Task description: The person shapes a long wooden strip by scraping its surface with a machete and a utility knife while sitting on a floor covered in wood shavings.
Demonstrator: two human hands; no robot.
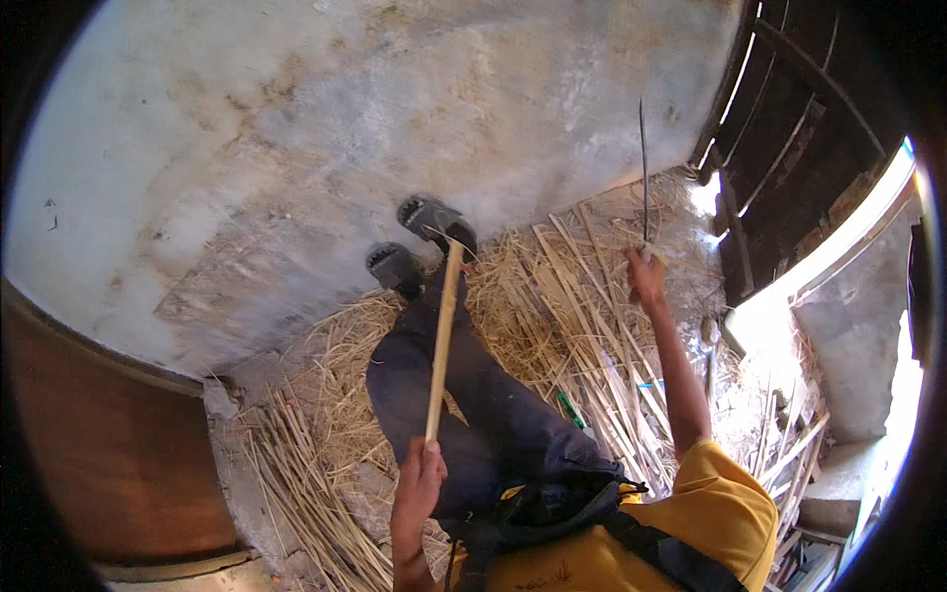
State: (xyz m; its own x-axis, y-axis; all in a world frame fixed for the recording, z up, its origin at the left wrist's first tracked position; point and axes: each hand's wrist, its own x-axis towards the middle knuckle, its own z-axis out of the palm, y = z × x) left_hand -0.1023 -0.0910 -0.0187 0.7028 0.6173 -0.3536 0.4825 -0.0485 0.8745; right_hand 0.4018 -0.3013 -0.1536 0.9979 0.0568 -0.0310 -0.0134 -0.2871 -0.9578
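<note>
My left hand (420, 478) is closed round the near end of a pale bamboo strip (446, 335). It runs away from me above my legs, its far tip near my shoes, with a thin splinter curling there. Out to the right, my raised right hand (646, 276) grips the handle of a knife (645, 168). Its dark, narrow blade points away from me, seen nearly edge-on. Knife and bamboo strip are well apart. My legs (493, 395) stretch forward under the strip, and my dark shoes (431, 215) are by the wall.
Straw-like shavings (513, 296) cover the floor round my legs. Long split strips (592, 316) lie at the right, and another bundle (311, 493) at the left. A stained pale wall (345, 128) rises ahead. Dark boards (799, 128) stand at the right, beside a bright opening.
</note>
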